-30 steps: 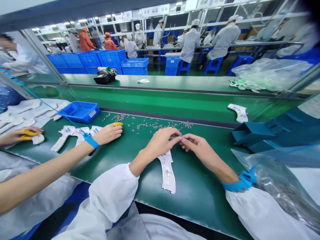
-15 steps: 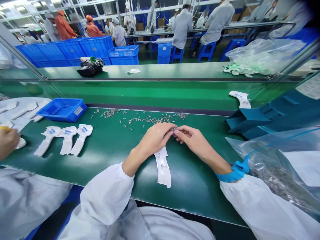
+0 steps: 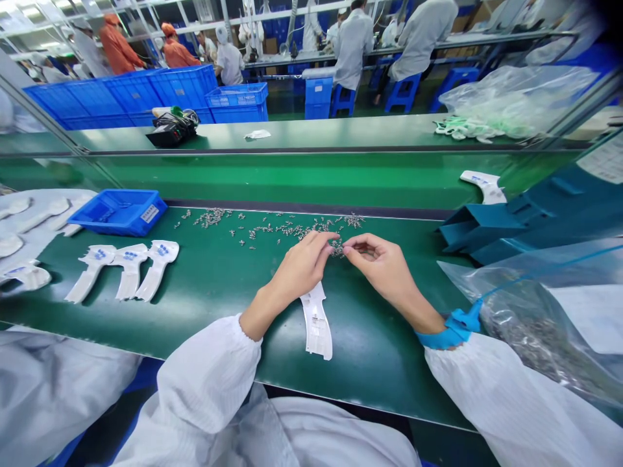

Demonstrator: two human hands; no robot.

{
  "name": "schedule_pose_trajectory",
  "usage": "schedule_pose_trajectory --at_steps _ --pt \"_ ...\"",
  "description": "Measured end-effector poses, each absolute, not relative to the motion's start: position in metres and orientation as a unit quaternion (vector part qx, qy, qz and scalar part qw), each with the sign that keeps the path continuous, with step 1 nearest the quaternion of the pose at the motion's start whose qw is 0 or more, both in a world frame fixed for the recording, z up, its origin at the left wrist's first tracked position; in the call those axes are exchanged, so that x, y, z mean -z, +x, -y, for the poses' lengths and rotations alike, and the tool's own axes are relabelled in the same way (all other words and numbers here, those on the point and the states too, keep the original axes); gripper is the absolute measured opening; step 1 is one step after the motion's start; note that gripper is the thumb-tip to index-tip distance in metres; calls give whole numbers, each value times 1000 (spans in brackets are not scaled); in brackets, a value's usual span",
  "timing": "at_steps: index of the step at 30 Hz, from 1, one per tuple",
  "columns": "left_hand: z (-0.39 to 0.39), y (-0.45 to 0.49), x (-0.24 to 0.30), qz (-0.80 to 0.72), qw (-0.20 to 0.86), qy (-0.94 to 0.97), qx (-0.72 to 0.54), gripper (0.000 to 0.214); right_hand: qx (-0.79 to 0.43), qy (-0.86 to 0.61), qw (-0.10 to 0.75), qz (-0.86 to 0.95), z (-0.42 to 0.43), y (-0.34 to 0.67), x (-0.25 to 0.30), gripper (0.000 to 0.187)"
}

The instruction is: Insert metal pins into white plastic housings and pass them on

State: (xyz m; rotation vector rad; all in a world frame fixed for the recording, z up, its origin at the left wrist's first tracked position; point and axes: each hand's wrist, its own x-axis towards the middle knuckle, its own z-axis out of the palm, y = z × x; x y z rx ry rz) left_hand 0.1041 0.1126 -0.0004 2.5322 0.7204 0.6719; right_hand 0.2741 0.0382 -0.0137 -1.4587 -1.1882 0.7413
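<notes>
My left hand [image 3: 298, 269] rests over the top end of a white plastic part [image 3: 317, 323] lying on the green bench, its fingers curled and pinched toward the small metal pieces [image 3: 282, 229] scattered ahead. My right hand [image 3: 377, 261] faces it, thumb and fingertips pinched together at the edge of the same scatter. What either pinch holds is too small to make out. A blue wrist strap [image 3: 450, 331] circles my right wrist.
Three white parts [image 3: 127, 268] lie in a row at the left, near a blue tray [image 3: 117, 211]. More white parts lie at the far left [image 3: 29, 275]. Teal bins [image 3: 491, 233] and a clear plastic bag [image 3: 549, 311] crowd the right. People work at benches behind.
The neighbour's arm and hands at the left have left the view. My two hands have shifted slightly forward toward the scattered metal pieces, fingers still pinched together.
</notes>
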Motion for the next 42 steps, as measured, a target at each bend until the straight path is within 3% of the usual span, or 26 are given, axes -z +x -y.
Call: schedule_pose_trajectory --at_steps 7,15,20,22,30,42 --pt "-117 103 3 -274 183 920 -211 25 -335 -622 486 516 -41 283 17 27" --pt "-88 80 -18 -302 159 922 -182 29 -465 -584 483 458 -38 278 10 27" --pt "-17 56 1 -385 151 895 -168 86 -464 -597 385 529 -28 275 -3 31" --pt "-1 54 14 -399 141 890 -171 98 -462 -597 338 562 -21 269 -9 28" --pt "0 53 29 -387 133 897 -167 101 -404 -605 155 668 6 232 -23 21" --pt "0 53 28 -387 152 893 -172 97 -408 -597 125 679 3 234 -26 16"
